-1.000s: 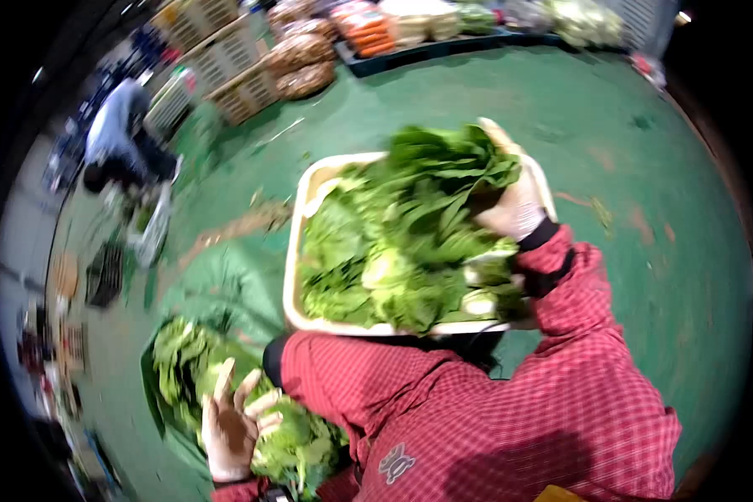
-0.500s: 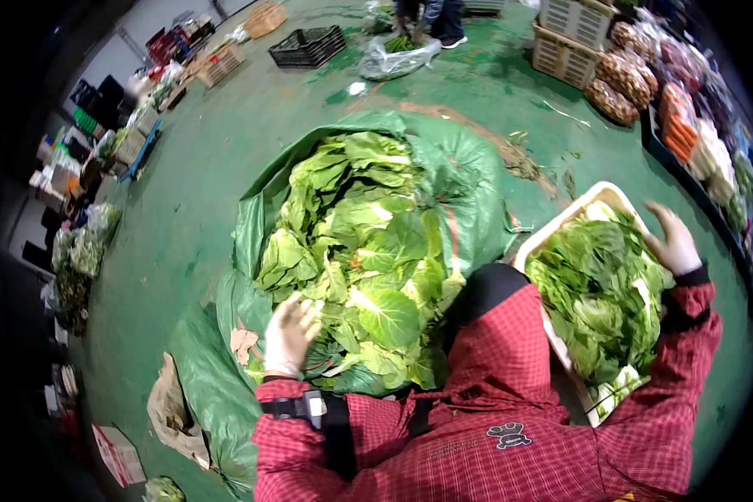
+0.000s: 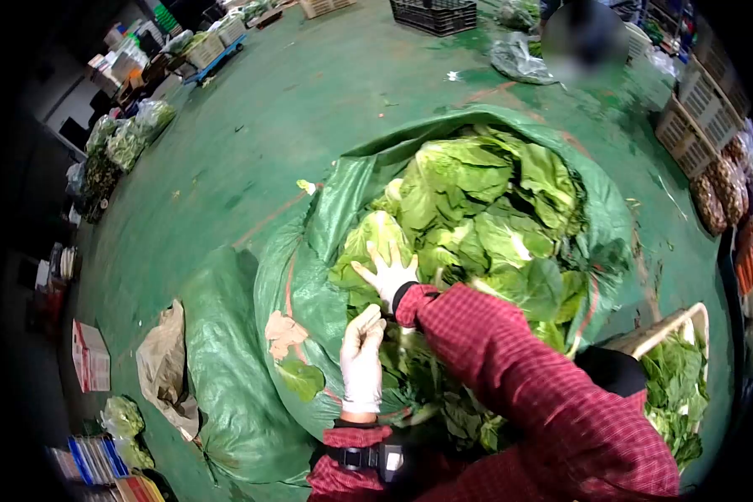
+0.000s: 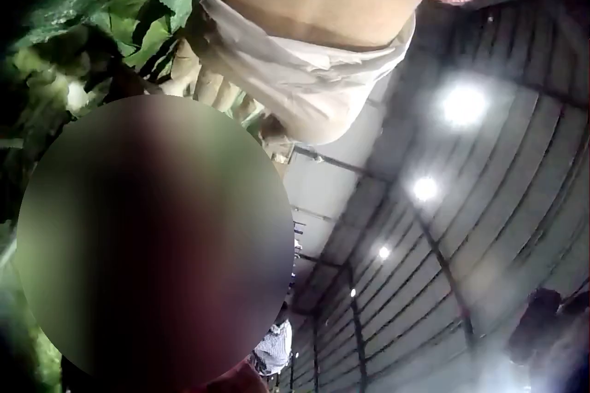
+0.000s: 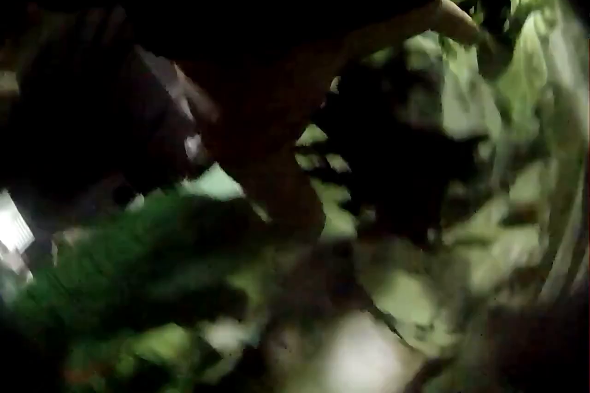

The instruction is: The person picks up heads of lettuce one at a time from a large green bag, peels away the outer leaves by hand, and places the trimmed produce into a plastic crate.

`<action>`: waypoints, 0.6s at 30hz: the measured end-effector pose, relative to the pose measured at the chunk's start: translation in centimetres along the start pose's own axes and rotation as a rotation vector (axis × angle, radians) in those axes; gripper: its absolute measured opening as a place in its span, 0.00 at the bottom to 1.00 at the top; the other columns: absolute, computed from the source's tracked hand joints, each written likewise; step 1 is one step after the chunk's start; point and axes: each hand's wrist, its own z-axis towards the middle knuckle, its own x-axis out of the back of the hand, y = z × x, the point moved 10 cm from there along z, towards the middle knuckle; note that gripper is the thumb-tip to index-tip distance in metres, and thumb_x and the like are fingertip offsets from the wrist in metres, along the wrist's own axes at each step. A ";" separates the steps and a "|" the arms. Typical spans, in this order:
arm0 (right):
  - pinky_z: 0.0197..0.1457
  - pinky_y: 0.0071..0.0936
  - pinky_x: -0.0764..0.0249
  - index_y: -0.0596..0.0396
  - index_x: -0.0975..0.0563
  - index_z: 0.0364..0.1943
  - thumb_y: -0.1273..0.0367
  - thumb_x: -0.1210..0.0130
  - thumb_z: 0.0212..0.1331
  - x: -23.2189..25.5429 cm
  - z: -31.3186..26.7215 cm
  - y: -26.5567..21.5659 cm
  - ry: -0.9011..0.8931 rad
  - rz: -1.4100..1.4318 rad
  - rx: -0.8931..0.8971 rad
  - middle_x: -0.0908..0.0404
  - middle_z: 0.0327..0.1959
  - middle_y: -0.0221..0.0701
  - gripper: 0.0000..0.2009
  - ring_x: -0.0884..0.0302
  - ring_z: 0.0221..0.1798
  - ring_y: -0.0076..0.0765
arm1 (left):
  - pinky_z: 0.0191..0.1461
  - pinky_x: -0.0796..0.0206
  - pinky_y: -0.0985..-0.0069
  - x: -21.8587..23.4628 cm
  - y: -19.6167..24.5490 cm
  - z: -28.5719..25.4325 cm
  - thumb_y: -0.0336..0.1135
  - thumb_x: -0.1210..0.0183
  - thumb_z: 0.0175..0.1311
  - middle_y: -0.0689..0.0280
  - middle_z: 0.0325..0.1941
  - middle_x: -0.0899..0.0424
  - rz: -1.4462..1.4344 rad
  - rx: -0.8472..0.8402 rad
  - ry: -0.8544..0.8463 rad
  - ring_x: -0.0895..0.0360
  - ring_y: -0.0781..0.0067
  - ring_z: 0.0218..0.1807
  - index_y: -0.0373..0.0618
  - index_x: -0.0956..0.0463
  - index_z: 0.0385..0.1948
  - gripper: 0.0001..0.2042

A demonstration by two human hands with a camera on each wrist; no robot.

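Sorting: Leafy greens (image 3: 464, 184) crowd the open green sack (image 3: 330, 205), with plenty apparently left to handle.
Crate (image 3: 657, 329): Loaded greens (image 3: 673, 376) suggest work partly done.
Right hand (image 3: 389, 274): Fingers spread apart on a leaf.
Left hand (image 3: 361, 360): Fingers together; whether anything is gripped, cannot tell.

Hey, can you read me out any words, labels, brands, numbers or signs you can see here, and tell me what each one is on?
No text can be read in these pictures.
White and red box: its markings are too small and blurred to read.
Pale panel on the left wrist strap: too small and glaring to read.
Large green sack: no lettering that I can make out.
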 end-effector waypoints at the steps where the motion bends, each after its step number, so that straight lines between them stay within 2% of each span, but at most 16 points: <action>1: 0.70 0.75 0.48 0.20 0.47 0.74 0.66 0.36 0.55 0.3 0.9 0.1 0.072 -0.010 0.023 0.69 0.82 0.30 0.44 0.68 0.81 0.61 | 0.64 0.39 0.73 0.4 0.3 -0.1 0.32 0.50 0.71 0.60 0.63 0.24 -0.022 0.027 0.028 0.26 0.68 0.63 0.43 0.29 0.63 0.19; 2: 0.71 0.67 0.43 0.23 0.41 0.72 0.70 0.38 0.54 0.6 1.9 1.4 0.127 0.100 0.023 0.65 0.82 0.31 0.40 0.64 0.81 0.60 | 0.66 0.39 0.70 1.3 0.7 0.0 0.32 0.50 0.70 0.60 0.63 0.23 -0.055 0.010 0.076 0.26 0.67 0.63 0.42 0.28 0.62 0.19; 3: 0.72 0.59 0.38 0.26 0.35 0.70 0.74 0.40 0.54 1.1 3.0 3.4 0.182 0.200 0.023 0.61 0.82 0.31 0.37 0.61 0.80 0.58 | 0.66 0.35 0.75 2.3 1.4 0.2 0.24 0.48 0.70 0.60 0.58 0.20 -0.169 -0.018 0.140 0.24 0.70 0.59 0.36 0.25 0.56 0.15; 4: 0.71 0.40 0.32 0.30 0.26 0.63 0.80 0.45 0.51 2.1 3.7 5.9 0.326 0.263 0.016 0.53 0.80 0.34 0.33 0.51 0.79 0.51 | 0.65 0.35 0.75 3.2 1.6 0.2 0.25 0.48 0.70 0.61 0.58 0.20 -0.202 -0.031 0.182 0.24 0.71 0.59 0.37 0.25 0.56 0.15; 5: 0.72 0.35 0.33 0.35 0.24 0.62 0.83 0.49 0.48 3.9 2.9 8.6 0.312 0.673 0.009 0.49 0.79 0.37 0.34 0.42 0.76 0.45 | 0.65 0.36 0.75 4.1 1.7 0.1 0.27 0.48 0.71 0.62 0.58 0.20 -0.233 -0.043 0.218 0.24 0.71 0.59 0.39 0.25 0.56 0.14; 6: 0.68 0.33 0.29 0.44 0.22 0.60 0.82 0.47 0.47 4.7 3.0 12.3 0.532 0.806 -0.005 0.36 0.73 0.38 0.31 0.30 0.68 0.44 | 0.65 0.37 0.73 4.7 1.5 0.1 0.31 0.48 0.72 0.64 0.57 0.19 -0.317 -0.031 0.249 0.24 0.70 0.59 0.42 0.24 0.56 0.14; 7: 0.64 0.35 0.28 0.50 0.22 0.59 0.82 0.45 0.48 5.6 0.5 14.5 0.453 1.422 -0.206 0.21 0.60 0.38 0.28 0.23 0.59 0.43 | 0.67 0.41 0.67 5.4 0.4 0.5 0.34 0.47 0.71 0.62 0.59 0.21 -0.409 -0.001 0.255 0.26 0.68 0.62 0.44 0.26 0.58 0.16; 8: 0.62 0.34 0.30 0.52 0.19 0.52 0.80 0.44 0.51 4.4 -0.7 16.4 0.438 1.740 -0.264 0.15 0.46 0.33 0.21 0.22 0.51 0.37 | 0.69 0.43 0.65 5.4 -0.3 0.7 0.36 0.46 0.70 0.60 0.63 0.25 -0.471 0.028 0.247 0.29 0.65 0.65 0.45 0.28 0.60 0.18; 10: 0.65 0.35 0.33 0.55 0.17 0.37 0.71 0.48 0.60 4.6 -3.6 17.1 0.296 1.534 0.078 0.14 0.43 0.34 0.09 0.21 0.48 0.31 | 0.72 0.49 0.59 4.4 -1.1 0.9 0.41 0.44 0.69 0.57 0.70 0.34 -0.526 0.098 0.218 0.36 0.59 0.71 0.46 0.35 0.66 0.25; 11: 0.66 0.38 0.30 0.57 0.19 0.45 0.70 0.52 0.64 3.2 -5.4 15.2 0.065 1.829 0.150 0.16 0.47 0.36 0.12 0.21 0.52 0.35 | 0.73 0.52 0.56 3.7 -1.5 1.0 0.44 0.43 0.68 0.56 0.73 0.38 -0.518 0.141 0.202 0.40 0.57 0.73 0.46 0.40 0.70 0.30; 12: 0.66 0.41 0.28 0.59 0.22 0.53 0.69 0.56 0.69 1.8 -7.7 13.3 -0.196 2.092 0.154 0.17 0.51 0.38 0.15 0.21 0.56 0.39 | 0.77 0.59 0.51 2.5 -1.9 1.1 0.55 0.45 0.67 0.48 0.78 0.49 -0.486 0.168 0.105 0.51 0.47 0.78 0.45 0.51 0.74 0.39; 13: 0.63 0.45 0.26 0.58 0.25 0.58 0.67 0.49 0.64 2.1 -8.9 12.0 -0.059 1.786 0.246 0.20 0.54 0.43 0.19 0.20 0.55 0.46 | 0.76 0.54 0.53 1.9 -2.5 1.4 0.50 0.41 0.65 0.50 0.74 0.40 -0.543 0.166 0.086 0.44 0.53 0.76 0.45 0.46 0.72 0.37; 14: 0.61 0.50 0.23 0.58 0.27 0.62 0.65 0.41 0.59 2.9 -10.2 10.3 0.089 1.477 0.294 0.22 0.58 0.48 0.26 0.20 0.55 0.52 | 0.74 0.49 0.56 0.9 -2.0 1.4 0.46 0.38 0.64 0.53 0.70 0.34 -0.598 0.076 -0.051 0.38 0.57 0.72 0.44 0.43 0.70 0.35; 15: 0.63 0.51 0.26 0.57 0.28 0.63 0.63 0.39 0.58 3.6 -11.5 8.0 0.114 1.372 0.391 0.24 0.59 0.50 0.28 0.22 0.58 0.53 | 0.72 0.43 0.58 0.0 -1.5 0.8 0.42 0.36 0.62 0.56 0.65 0.28 -0.646 -0.012 -0.187 0.32 0.61 0.68 0.44 0.40 0.68 0.34; 16: 0.66 0.52 0.28 0.57 0.28 0.63 0.61 0.38 0.57 4.8 -13.0 5.3 0.148 1.272 0.485 0.25 0.60 0.52 0.30 0.24 0.60 0.54 | 0.65 0.32 0.64 0.3 -2.1 0.6 0.34 0.34 0.58 0.62 0.56 0.20 -0.780 0.026 -0.166 0.23 0.67 0.58 0.43 0.35 0.63 0.30; 18: 0.72 0.47 0.37 0.55 0.28 0.64 0.70 0.40 0.55 7.0 -14.9 4.0 0.005 1.150 0.622 0.31 0.66 0.45 0.28 0.33 0.68 0.50 | 0.61 0.29 0.70 2.0 0.8 0.1 0.28 0.32 0.54 0.63 0.54 0.20 -0.774 -0.115 -0.103 0.22 0.69 0.54 0.42 0.37 0.64 0.33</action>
